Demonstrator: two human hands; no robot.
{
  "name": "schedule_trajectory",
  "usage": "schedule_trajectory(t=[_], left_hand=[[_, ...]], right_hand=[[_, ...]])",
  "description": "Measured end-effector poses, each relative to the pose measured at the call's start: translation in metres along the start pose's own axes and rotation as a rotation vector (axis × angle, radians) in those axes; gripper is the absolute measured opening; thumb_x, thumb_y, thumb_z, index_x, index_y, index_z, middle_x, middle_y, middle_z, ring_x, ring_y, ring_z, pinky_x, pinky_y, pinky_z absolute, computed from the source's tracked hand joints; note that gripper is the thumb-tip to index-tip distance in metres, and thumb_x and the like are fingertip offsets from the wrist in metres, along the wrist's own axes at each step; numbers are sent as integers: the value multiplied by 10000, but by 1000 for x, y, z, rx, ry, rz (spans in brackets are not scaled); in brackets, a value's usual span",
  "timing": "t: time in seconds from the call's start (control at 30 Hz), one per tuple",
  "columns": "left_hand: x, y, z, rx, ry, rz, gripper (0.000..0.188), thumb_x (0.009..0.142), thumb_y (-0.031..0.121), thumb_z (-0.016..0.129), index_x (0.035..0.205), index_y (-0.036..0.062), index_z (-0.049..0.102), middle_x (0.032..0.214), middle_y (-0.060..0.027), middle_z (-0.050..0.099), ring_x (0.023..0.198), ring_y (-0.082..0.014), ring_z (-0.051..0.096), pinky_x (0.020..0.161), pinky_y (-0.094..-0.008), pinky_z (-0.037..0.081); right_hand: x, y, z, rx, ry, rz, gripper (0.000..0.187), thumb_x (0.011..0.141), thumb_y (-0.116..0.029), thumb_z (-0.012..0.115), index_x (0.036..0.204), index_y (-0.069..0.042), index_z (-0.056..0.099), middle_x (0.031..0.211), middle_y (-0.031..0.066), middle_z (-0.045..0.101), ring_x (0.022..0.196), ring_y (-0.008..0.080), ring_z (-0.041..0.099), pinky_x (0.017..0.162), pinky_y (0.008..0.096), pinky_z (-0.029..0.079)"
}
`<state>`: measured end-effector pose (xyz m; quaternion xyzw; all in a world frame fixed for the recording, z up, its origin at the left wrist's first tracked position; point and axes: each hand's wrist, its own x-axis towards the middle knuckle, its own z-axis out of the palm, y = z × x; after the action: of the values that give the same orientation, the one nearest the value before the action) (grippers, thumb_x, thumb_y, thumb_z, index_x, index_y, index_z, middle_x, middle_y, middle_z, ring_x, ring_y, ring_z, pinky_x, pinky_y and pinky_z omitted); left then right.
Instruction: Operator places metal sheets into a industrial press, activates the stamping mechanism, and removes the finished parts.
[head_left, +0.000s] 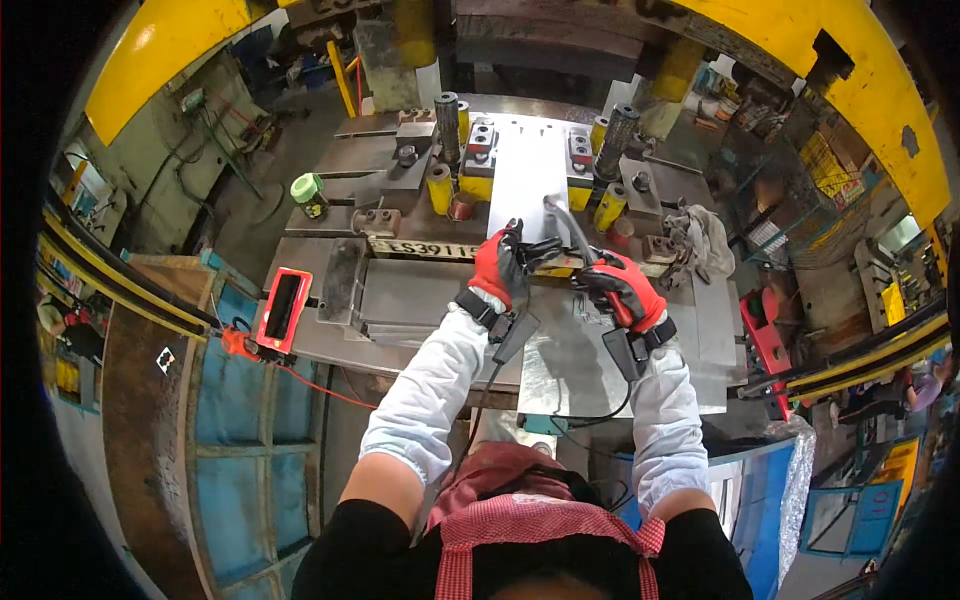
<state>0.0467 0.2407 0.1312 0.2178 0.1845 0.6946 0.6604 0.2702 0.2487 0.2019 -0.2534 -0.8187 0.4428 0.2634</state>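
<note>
Left of the left hand (502, 266) lies a dark-screened phone (284, 306) in a red case, with a green-lidded jar (309, 194) farther forward on that side; forward and right of the right hand (622, 290) is a crumpled grey cloth (704, 243); well left stands a blue-panelled frame (228, 400)

Both arms reach forward from black sleeves (365, 540), bare at the elbows, with white covers over the left forearm (430, 395) and right forearm (668, 420). Dark straps circle the left wrist (478, 308) and right wrist (657, 334). The left grip (503, 265), gloved red and black, spreads its digits forward and rightward. The right grip (622, 290), gloved alike, angles inward, fingers (598, 277) curled closed.
</note>
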Motion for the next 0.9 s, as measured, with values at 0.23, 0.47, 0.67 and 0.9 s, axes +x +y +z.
schedule_trajectory(t=[0.23, 0.47, 0.67, 0.9], left_hand=[[4, -4, 13, -64, 52, 13, 312, 935, 220, 387, 1097, -47, 398, 1050, -281, 527, 940, -475, 556, 824, -494, 505], [3, -2, 12, -13, 61, 23, 371, 934, 269, 382, 1138, -40, 405, 1062, -266, 541, 915, -426, 589, 796, -449, 522], [2, 2, 13, -6, 90, -44, 385, 929, 269, 381, 1175, -28, 381, 1034, -279, 562, 870, -384, 618, 688, -352, 541], [7, -2, 6, -68, 103, -21, 385, 923, 243, 409, 1163, -56, 372, 1052, -296, 535, 922, -427, 582, 778, -434, 532]], right_hand=[[-79, 82, 36, 783, 648, 320, 287, 863, -174, 534, 1122, -55, 497, 719, 42, 563, 478, 113, 464, 414, 243, 371], [-195, 159, 76, 916, 1198, 378, 400, 827, -180, 565, 1204, -123, 444, 625, 79, 534, 427, 188, 483, 382, 326, 410], [-192, 158, 73, 996, 1195, 394, 450, 822, -160, 579, 1236, -154, 406, 686, 133, 572, 410, 217, 491, 363, 341, 418], [-198, 172, 71, 976, 1159, 427, 461, 823, -140, 567, 1250, -114, 396, 716, 143, 572, 450, 231, 524, 387, 356, 441]])
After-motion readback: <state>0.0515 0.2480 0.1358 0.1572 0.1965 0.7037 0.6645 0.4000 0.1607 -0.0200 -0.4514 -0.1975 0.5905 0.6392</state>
